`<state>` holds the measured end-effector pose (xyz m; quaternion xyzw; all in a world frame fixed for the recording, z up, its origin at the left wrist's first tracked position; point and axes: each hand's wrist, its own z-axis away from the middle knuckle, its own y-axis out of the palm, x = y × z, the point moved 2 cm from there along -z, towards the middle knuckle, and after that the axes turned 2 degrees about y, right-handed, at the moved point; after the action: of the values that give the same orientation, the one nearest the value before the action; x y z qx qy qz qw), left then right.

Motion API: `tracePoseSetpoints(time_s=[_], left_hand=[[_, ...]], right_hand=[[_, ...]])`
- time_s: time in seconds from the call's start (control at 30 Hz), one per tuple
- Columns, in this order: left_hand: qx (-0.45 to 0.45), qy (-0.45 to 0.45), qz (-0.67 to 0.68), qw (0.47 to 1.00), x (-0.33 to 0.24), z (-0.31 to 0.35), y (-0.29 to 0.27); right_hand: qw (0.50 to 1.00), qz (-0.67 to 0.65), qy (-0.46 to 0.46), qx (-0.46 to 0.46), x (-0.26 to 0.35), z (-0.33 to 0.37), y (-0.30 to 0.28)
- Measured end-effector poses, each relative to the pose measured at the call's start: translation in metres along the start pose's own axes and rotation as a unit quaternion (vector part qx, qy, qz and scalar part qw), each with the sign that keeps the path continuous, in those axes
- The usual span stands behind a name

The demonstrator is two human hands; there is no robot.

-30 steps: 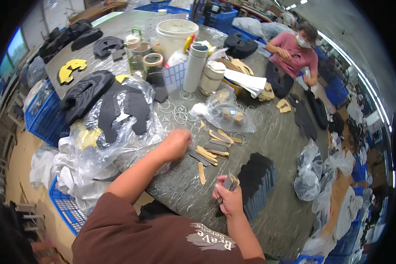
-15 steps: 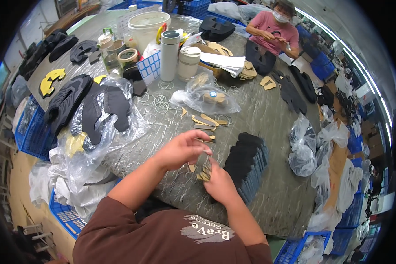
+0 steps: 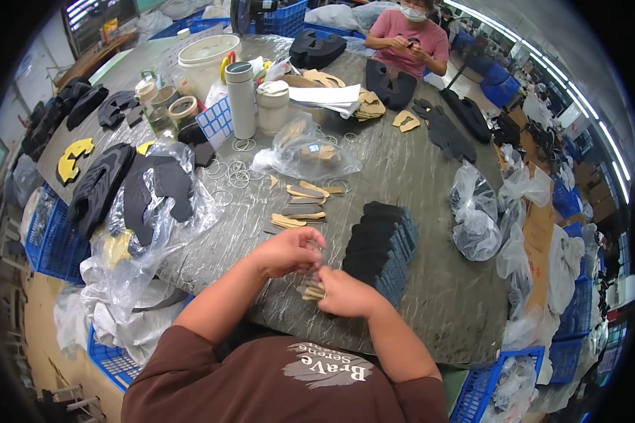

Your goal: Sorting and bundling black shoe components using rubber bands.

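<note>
My right hand (image 3: 347,293) is closed around a bundle of small tan strips (image 3: 312,290), whose ends stick out on its left side. My left hand (image 3: 289,252) has its fingers curled, the tips meeting by the right thumb; whatever they pinch is too small to make out. Beyond the left hand, several loose tan and grey strips (image 3: 302,210) lie in short rows on the table. Just right of my hands stands a long, closely packed row of black and blue-grey pieces (image 3: 379,247).
Pale rings (image 3: 238,175) and a clear plastic bag (image 3: 310,155) lie farther back. Behind them stand a grey tumbler (image 3: 240,101), a lidded cup (image 3: 272,107) and a white bucket (image 3: 208,60). Dark padded pieces (image 3: 159,194) lie left. A masked person (image 3: 406,46) works across the table.
The view has shifted, so more loose strips show beyond my left hand. My hands stay together at the bundle, turned slightly. The person opposite now holds a small dark thing higher up.
</note>
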<state>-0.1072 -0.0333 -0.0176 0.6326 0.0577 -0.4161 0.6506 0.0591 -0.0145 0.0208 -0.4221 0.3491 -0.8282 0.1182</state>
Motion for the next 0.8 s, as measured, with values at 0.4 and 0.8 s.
tracePoseSetpoints(time_s=[0.4, 0.8], left_hand=[[-0.027, 0.284, -0.644, 0.710, 0.016, 0.012, 0.035], [-0.104, 0.218, -0.818, 0.521, -0.018, 0.037, -0.033]], right_hand=[[0.720, -0.688, -0.029, -0.087, -0.043, -0.011, -0.014], [0.908, -0.079, 0.183, -0.369, -0.087, -0.072, -0.121]])
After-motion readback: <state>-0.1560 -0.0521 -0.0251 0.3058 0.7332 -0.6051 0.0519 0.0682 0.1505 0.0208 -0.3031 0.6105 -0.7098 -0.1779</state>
